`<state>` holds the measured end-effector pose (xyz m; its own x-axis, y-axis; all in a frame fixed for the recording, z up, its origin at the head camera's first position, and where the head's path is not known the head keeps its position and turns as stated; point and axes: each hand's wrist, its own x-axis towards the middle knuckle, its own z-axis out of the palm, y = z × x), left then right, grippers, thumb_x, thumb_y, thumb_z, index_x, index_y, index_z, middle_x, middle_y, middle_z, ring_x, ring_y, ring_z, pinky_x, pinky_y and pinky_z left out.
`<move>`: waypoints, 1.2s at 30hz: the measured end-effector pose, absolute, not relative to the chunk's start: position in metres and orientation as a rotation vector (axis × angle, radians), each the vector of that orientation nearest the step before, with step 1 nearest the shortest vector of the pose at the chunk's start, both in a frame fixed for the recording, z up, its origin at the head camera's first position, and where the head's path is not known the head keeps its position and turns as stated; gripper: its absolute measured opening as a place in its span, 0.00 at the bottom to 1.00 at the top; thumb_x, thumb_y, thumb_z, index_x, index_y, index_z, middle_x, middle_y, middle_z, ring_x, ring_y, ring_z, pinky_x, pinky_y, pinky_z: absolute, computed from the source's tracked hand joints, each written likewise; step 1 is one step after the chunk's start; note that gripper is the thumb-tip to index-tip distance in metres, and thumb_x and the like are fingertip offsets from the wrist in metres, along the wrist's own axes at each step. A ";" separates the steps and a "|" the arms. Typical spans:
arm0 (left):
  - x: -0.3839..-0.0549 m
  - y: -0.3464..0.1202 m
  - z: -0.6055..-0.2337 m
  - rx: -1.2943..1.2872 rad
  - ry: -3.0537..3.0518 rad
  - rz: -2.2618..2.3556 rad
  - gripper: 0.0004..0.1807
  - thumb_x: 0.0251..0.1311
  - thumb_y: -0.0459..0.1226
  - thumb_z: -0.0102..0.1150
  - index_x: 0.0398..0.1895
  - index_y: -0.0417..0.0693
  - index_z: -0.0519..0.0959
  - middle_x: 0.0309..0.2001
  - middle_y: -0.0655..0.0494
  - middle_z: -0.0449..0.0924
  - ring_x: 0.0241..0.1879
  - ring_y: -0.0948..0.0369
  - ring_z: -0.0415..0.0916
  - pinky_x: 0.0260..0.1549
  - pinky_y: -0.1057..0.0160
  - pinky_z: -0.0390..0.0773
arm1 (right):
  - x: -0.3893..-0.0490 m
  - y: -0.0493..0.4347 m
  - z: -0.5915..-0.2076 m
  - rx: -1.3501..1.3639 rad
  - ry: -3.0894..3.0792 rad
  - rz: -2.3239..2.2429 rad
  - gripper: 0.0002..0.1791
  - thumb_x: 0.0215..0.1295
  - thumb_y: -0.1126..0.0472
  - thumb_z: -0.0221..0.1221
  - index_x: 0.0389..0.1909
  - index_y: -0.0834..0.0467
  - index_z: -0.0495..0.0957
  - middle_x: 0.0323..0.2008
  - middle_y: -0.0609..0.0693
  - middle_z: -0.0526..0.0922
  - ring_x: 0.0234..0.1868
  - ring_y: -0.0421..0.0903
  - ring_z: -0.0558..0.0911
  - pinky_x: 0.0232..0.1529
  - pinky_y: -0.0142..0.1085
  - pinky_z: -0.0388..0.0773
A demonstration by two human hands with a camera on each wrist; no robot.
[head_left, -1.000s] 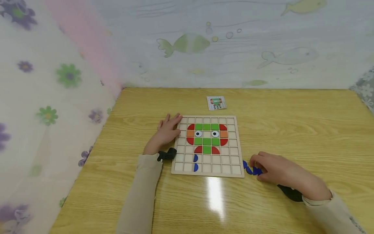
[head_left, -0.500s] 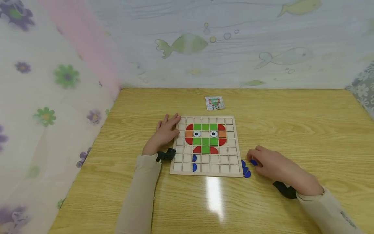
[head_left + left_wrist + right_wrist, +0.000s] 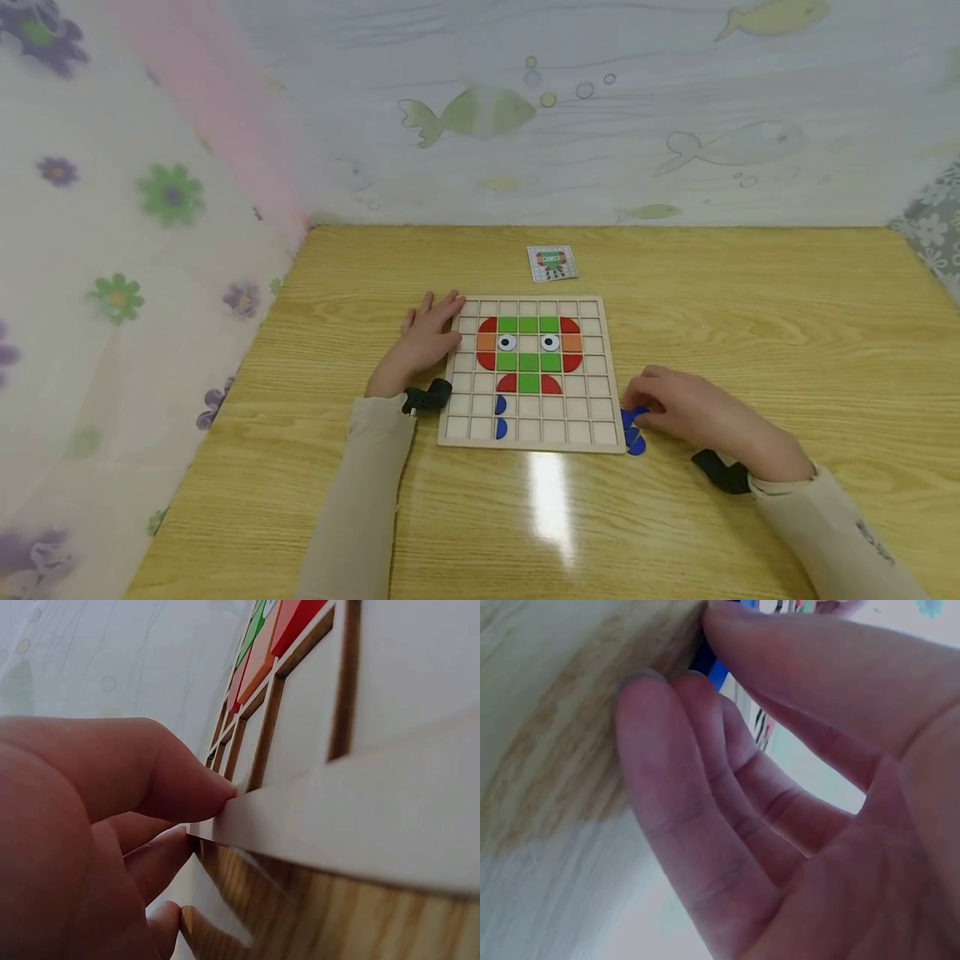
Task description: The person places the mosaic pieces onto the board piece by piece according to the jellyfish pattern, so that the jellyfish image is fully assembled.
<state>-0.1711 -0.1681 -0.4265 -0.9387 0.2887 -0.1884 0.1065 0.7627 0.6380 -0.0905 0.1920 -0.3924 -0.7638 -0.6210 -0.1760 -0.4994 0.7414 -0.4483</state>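
A square wooden grid board (image 3: 592,387) lies on the table, with red, green and orange pieces and two eye discs set in its cells. Two blue half-round pieces (image 3: 501,428) sit in its lower rows. My left hand (image 3: 429,340) rests at the board's left edge, its thumb touching the rim (image 3: 315,817) in the left wrist view. Just right of the board, my right hand (image 3: 693,408) pinches a blue piece (image 3: 639,412) low over the table, fingers curled. Several loose blue pieces (image 3: 637,446) lie beside it against the board's edge. In the right wrist view, fingertips largely hide the blue piece (image 3: 718,673).
A small picture card (image 3: 552,262) with a similar coloured figure lies behind the board. The wooden table (image 3: 750,308) meets a wall (image 3: 600,150) with fish drawings at the back. A flowered wall (image 3: 150,250) runs along the left.
My right hand has moved left toward the board, bringing blue pieces into a tight cluster at its right edge. The left hand stays at the board's left edge.
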 end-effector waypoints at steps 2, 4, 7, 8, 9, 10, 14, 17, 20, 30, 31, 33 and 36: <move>-0.172 -0.168 -0.428 0.307 2.686 0.945 0.35 0.55 0.36 0.43 0.69 0.58 0.51 0.69 0.64 0.42 0.67 0.57 0.24 0.59 0.51 0.25 | -0.092 0.192 -0.393 -0.865 2.638 -0.544 0.07 0.53 0.62 0.61 0.34 0.51 0.77 0.31 0.41 0.72 0.30 0.37 0.70 0.32 0.35 0.69; -0.173 -0.169 -0.429 0.306 2.685 0.942 0.35 0.55 0.36 0.43 0.69 0.58 0.51 0.69 0.64 0.42 0.67 0.57 0.24 0.59 0.52 0.25 | -0.093 0.191 -0.394 -0.865 2.658 -0.544 0.06 0.53 0.62 0.61 0.32 0.50 0.77 0.29 0.41 0.71 0.28 0.37 0.70 0.31 0.35 0.69; -0.173 -0.169 -0.430 0.303 2.688 0.936 0.35 0.55 0.36 0.43 0.69 0.58 0.51 0.69 0.64 0.42 0.67 0.57 0.24 0.59 0.51 0.25 | -0.097 0.189 -0.393 -0.836 2.678 -0.553 0.03 0.54 0.60 0.61 0.31 0.50 0.77 0.28 0.40 0.72 0.27 0.37 0.70 0.30 0.35 0.69; -0.173 -0.169 -0.430 0.303 2.690 0.934 0.34 0.55 0.36 0.43 0.68 0.57 0.51 0.69 0.64 0.42 0.67 0.57 0.24 0.59 0.51 0.26 | -0.098 0.188 -0.393 -0.820 2.684 -0.561 0.03 0.54 0.59 0.60 0.30 0.50 0.77 0.27 0.40 0.72 0.27 0.37 0.70 0.30 0.35 0.69; -0.172 -0.169 -0.429 0.303 2.691 0.935 0.34 0.55 0.36 0.43 0.68 0.57 0.51 0.69 0.64 0.42 0.67 0.56 0.24 0.59 0.51 0.26 | -0.099 0.187 -0.392 -0.801 2.688 -0.563 0.03 0.55 0.58 0.60 0.30 0.49 0.76 0.26 0.39 0.73 0.27 0.37 0.70 0.30 0.34 0.69; -0.172 -0.169 -0.429 0.302 2.691 0.934 0.34 0.55 0.36 0.43 0.68 0.57 0.51 0.69 0.63 0.42 0.67 0.56 0.24 0.59 0.50 0.26 | -0.101 0.186 -0.392 -0.778 2.685 -0.572 0.03 0.55 0.58 0.60 0.29 0.49 0.76 0.26 0.39 0.73 0.26 0.37 0.71 0.30 0.34 0.69; -0.171 -0.169 -0.427 0.305 2.687 0.943 0.34 0.55 0.36 0.43 0.68 0.57 0.52 0.69 0.63 0.43 0.67 0.56 0.25 0.59 0.50 0.26 | -0.105 0.180 -0.391 -0.736 2.677 -0.595 0.03 0.55 0.57 0.60 0.30 0.48 0.75 0.24 0.38 0.73 0.26 0.37 0.70 0.29 0.34 0.68; -0.171 -0.169 -0.427 0.307 2.688 0.938 0.35 0.55 0.36 0.43 0.69 0.57 0.51 0.69 0.63 0.43 0.67 0.56 0.24 0.59 0.51 0.26 | -0.107 0.172 -0.389 -0.746 2.680 -0.607 0.04 0.54 0.58 0.61 0.32 0.50 0.77 0.24 0.39 0.73 0.26 0.38 0.70 0.29 0.33 0.67; -0.171 -0.169 -0.427 0.309 2.692 0.928 0.35 0.55 0.37 0.43 0.69 0.57 0.51 0.69 0.64 0.42 0.67 0.56 0.24 0.59 0.52 0.26 | -0.108 0.163 -0.387 -0.754 2.684 -0.614 0.05 0.54 0.59 0.61 0.33 0.52 0.78 0.25 0.40 0.73 0.26 0.38 0.69 0.29 0.33 0.67; -0.172 -0.168 -0.426 0.312 2.703 0.920 0.34 0.55 0.37 0.43 0.69 0.58 0.51 0.69 0.63 0.43 0.67 0.57 0.25 0.59 0.52 0.26 | -0.112 0.129 -0.383 -0.847 2.667 -0.653 0.03 0.56 0.59 0.59 0.32 0.51 0.78 0.28 0.39 0.75 0.28 0.38 0.71 0.33 0.34 0.69; -0.172 -0.168 -0.426 0.315 2.702 0.918 0.34 0.55 0.37 0.43 0.69 0.58 0.51 0.69 0.63 0.43 0.67 0.56 0.25 0.59 0.52 0.26 | -0.112 0.126 -0.383 -0.857 2.661 -0.663 0.03 0.56 0.59 0.59 0.32 0.51 0.78 0.28 0.39 0.75 0.28 0.38 0.71 0.33 0.34 0.69; -0.172 -0.168 -0.426 0.314 2.700 0.911 0.34 0.56 0.37 0.43 0.69 0.58 0.51 0.69 0.63 0.43 0.67 0.56 0.24 0.59 0.52 0.26 | -0.111 0.119 -0.384 -0.871 2.650 -0.682 0.03 0.56 0.59 0.59 0.32 0.50 0.78 0.28 0.38 0.75 0.29 0.37 0.71 0.33 0.34 0.69; -0.171 -0.168 -0.426 0.312 2.696 0.904 0.34 0.56 0.37 0.43 0.69 0.58 0.50 0.69 0.64 0.42 0.67 0.56 0.24 0.59 0.52 0.26 | -0.110 0.111 -0.385 -0.891 2.642 -0.694 0.03 0.56 0.59 0.59 0.32 0.50 0.78 0.28 0.37 0.76 0.29 0.37 0.71 0.34 0.33 0.70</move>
<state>-0.1714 -0.1679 -0.4261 -0.9373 0.2894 -0.1942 0.1139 0.7810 0.6141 -0.1098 0.1107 -0.3845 -0.7753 -0.6241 -0.0969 -0.4959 0.6966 -0.5185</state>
